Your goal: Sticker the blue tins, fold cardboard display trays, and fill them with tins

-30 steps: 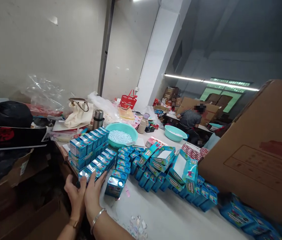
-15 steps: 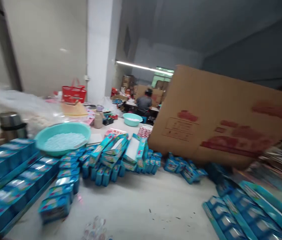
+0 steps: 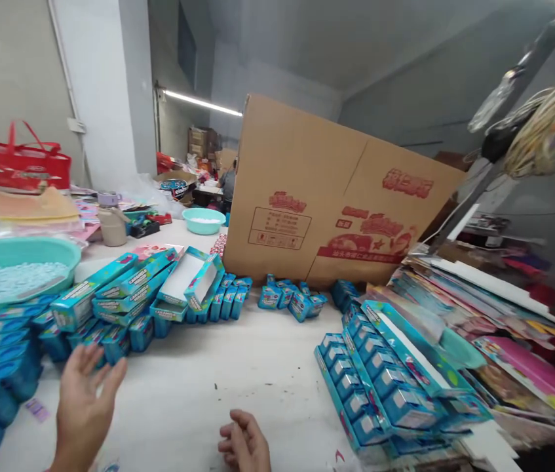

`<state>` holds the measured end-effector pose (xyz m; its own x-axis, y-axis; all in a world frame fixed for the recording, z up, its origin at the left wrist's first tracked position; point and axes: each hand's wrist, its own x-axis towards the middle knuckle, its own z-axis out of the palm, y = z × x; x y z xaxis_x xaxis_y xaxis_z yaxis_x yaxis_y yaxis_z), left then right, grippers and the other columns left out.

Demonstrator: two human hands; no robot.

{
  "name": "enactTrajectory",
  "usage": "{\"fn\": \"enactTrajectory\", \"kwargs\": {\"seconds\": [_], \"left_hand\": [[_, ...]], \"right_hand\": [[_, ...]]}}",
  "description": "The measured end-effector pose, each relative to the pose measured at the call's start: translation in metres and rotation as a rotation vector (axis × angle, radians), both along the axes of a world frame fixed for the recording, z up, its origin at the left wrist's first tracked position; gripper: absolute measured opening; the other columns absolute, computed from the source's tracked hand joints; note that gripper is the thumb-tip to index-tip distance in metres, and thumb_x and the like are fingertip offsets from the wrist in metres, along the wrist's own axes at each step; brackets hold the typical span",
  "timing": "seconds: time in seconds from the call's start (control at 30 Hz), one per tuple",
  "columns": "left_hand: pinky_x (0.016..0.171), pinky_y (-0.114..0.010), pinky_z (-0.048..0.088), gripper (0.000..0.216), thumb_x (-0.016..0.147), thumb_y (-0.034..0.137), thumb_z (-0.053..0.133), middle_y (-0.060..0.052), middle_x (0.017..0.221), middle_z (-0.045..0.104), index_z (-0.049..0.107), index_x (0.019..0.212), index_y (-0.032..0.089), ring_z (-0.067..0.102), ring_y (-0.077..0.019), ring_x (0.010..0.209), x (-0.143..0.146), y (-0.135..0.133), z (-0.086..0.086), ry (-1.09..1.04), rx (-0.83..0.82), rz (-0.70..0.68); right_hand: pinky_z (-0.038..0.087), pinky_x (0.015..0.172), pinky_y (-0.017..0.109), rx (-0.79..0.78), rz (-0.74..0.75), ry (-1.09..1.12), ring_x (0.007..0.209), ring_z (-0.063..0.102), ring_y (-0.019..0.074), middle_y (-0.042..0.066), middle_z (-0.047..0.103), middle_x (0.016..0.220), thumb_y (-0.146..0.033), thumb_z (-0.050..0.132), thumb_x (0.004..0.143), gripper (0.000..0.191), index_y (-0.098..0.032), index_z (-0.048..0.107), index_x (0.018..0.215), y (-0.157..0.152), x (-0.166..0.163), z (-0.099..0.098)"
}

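Note:
My left hand [image 3: 85, 400] is raised at the lower left, palm up, fingers spread and holding nothing. Its fingertips are near a row of small blue boxes [image 3: 116, 342], and I cannot tell if they touch. At the bottom centre, my right hand [image 3: 246, 440] hovers over the white table [image 3: 183, 400], its fingers loosely bent and nothing visible in them. Long blue empty display trays [image 3: 132, 288] are stacked across the small boxes. To the right, a display tray filled with small blue boxes [image 3: 348, 380] lies beside another filled one.
A large brown carton [image 3: 277, 170] stands behind the table. At the left edge is a turquoise basin [image 3: 73, 252] of pale blue pieces; a smaller basin [image 3: 203, 221] stands farther back. Stacked printed sheets [image 3: 483, 295] lie at right. A red bag [image 3: 26, 167] sits back left.
My view has swung to the right, so the carton and boxes sit farther left in the picture. Both my hands have come into view from below.

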<state>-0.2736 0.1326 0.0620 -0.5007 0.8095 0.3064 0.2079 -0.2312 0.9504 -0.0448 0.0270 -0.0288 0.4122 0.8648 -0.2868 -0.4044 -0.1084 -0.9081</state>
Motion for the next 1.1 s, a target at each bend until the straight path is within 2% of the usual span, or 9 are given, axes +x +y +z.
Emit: {"fn": "enactTrajectory", "kwargs": {"seconds": [0.1, 0.2, 0.3, 0.37, 0.53, 0.67, 0.77, 0.87, 1.1], "left_hand": [[0.104, -0.054, 0.046, 0.107, 0.067, 0.061, 0.074, -0.020, 0.151, 0.040, 0.028, 0.151, 0.014, 0.047, -0.0387, 0.133, -0.018, 0.030, 0.044, 0.294, 0.106, 0.155], [0.105, -0.054, 0.045, 0.099, 0.070, 0.066, 0.068, -0.017, 0.149, 0.043, 0.035, 0.148, 0.015, 0.048, -0.0379, 0.132, -0.018, 0.027, 0.055, 0.567, 0.162, 0.135], [0.108, -0.055, 0.043, 0.074, 0.076, 0.066, 0.060, -0.007, 0.140, 0.057, 0.050, 0.138, 0.027, 0.054, -0.0357, 0.127, -0.002, 0.006, 0.025, 0.703, 0.101, -0.206], [0.095, -0.051, 0.055, 0.060, 0.076, 0.064, 0.062, -0.004, 0.129, 0.067, 0.059, 0.127, 0.034, 0.063, -0.0351, 0.116, 0.015, -0.005, -0.007, 0.650, -0.098, -0.446], [0.096, -0.050, 0.054, 0.075, 0.077, 0.058, 0.064, -0.011, 0.135, 0.062, 0.042, 0.143, 0.029, 0.058, -0.0337, 0.125, 0.085, 0.008, -0.063, 0.437, -0.241, -0.692], [0.110, -0.059, 0.037, 0.104, 0.074, 0.064, 0.062, -0.026, 0.152, 0.033, 0.021, 0.152, 0.008, 0.033, -0.0411, 0.142, 0.146, 0.054, -0.064, 0.425, -0.194, -0.416], [0.111, -0.064, 0.029, 0.115, 0.069, 0.066, 0.066, -0.034, 0.146, 0.032, 0.020, 0.148, -0.004, 0.027, -0.0493, 0.141, 0.171, 0.087, -0.067, 0.352, -0.286, -0.088], [0.109, -0.065, 0.031, 0.114, 0.067, 0.063, 0.071, -0.033, 0.142, 0.037, 0.022, 0.147, -0.002, 0.031, -0.0509, 0.138, 0.186, 0.105, -0.078, 0.275, -0.320, 0.038], [0.118, -0.060, 0.020, 0.120, 0.065, 0.056, 0.075, -0.029, 0.154, 0.021, 0.007, 0.151, 0.006, 0.017, -0.0466, 0.145, 0.196, 0.130, -0.088, 0.231, -0.197, 0.180]], "right_hand": [[0.046, 0.059, 0.026, -0.027, 0.102, 0.120, 0.076, 0.068, 0.0198, 0.010, 0.071, 0.095, -0.075, 0.074, 0.060, 0.078, -0.020, 0.062, 0.113, 0.011, 0.006, 0.013], [0.049, 0.071, 0.028, -0.011, 0.179, 0.194, 0.095, 0.067, 0.0213, 0.010, 0.067, 0.112, -0.064, 0.074, 0.070, 0.067, -0.022, 0.058, 0.120, 0.029, 0.010, 0.027], [0.049, 0.072, 0.027, 0.029, 0.161, 0.126, 0.098, 0.065, 0.0213, 0.009, 0.067, 0.109, -0.054, 0.072, 0.074, 0.054, -0.020, 0.060, 0.115, 0.055, 0.024, 0.032], [0.049, 0.070, 0.029, 0.063, 0.071, -0.004, 0.094, 0.065, 0.0223, 0.009, 0.067, 0.103, -0.051, 0.069, 0.075, 0.050, -0.018, 0.061, 0.112, 0.081, 0.048, 0.033], [0.045, 0.094, 0.033, 0.179, -0.222, -0.294, 0.118, 0.054, 0.0231, 0.013, 0.058, 0.126, -0.049, 0.065, 0.075, 0.054, -0.018, 0.056, 0.117, 0.156, 0.143, 0.048], [0.047, 0.094, 0.037, 0.202, -0.061, -0.348, 0.108, 0.060, 0.0247, 0.012, 0.066, 0.113, -0.048, 0.074, 0.068, 0.056, -0.016, 0.061, 0.112, 0.205, 0.180, 0.055], [0.048, 0.094, 0.036, 0.262, 0.095, -0.382, 0.110, 0.062, 0.0251, 0.012, 0.068, 0.115, -0.052, 0.073, 0.069, 0.058, -0.016, 0.063, 0.114, 0.233, 0.172, 0.056], [0.045, 0.101, 0.034, 0.346, 0.190, -0.434, 0.119, 0.058, 0.0234, 0.013, 0.064, 0.128, -0.056, 0.063, 0.080, 0.058, -0.016, 0.061, 0.122, 0.268, 0.154, 0.059], [0.030, 0.114, 0.046, 0.295, 0.172, -0.562, 0.137, 0.041, 0.0293, 0.022, 0.046, 0.146, -0.051, 0.047, 0.091, 0.064, -0.007, 0.048, 0.138, 0.341, 0.121, 0.058]]}}
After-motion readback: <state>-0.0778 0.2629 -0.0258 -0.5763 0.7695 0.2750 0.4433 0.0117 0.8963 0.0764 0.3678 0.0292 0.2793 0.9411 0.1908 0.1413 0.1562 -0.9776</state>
